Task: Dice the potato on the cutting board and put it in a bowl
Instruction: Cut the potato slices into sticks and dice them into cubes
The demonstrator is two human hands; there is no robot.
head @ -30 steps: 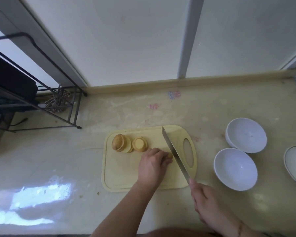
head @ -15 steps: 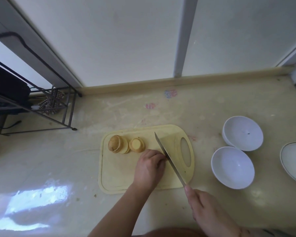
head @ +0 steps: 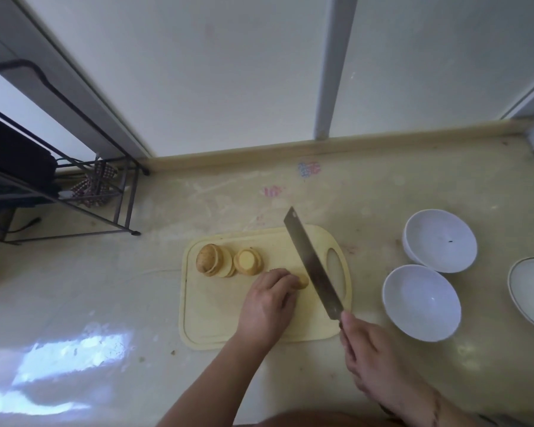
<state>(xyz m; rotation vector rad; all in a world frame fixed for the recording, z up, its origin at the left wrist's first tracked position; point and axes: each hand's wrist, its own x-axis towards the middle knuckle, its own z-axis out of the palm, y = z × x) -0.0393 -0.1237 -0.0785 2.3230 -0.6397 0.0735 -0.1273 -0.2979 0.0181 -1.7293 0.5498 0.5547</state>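
A pale yellow cutting board (head: 216, 315) lies on the counter. On its far left part sit two stacks of potato slices, one (head: 211, 259) with the skin end on top and one (head: 248, 261) of bare rounds. My left hand (head: 267, 303) curls its fingers over a small potato piece (head: 302, 281) near the board's middle. My right hand (head: 366, 346) grips the handle of a cleaver (head: 312, 266). Its blade slants across the board just right of that piece, with the tip raised toward the far edge.
Two white bowls stand right of the board, one near (head: 421, 302) and one farther back (head: 440, 240). A shallow white dish (head: 532, 292) sits at the right edge. A black wire rack (head: 84, 192) stands at the back left. The wall runs along the back.
The cleaver has lifted, and its blade now reaches farther toward the board's far edge. My left hand stays on the potato piece. The camera has shifted slightly.
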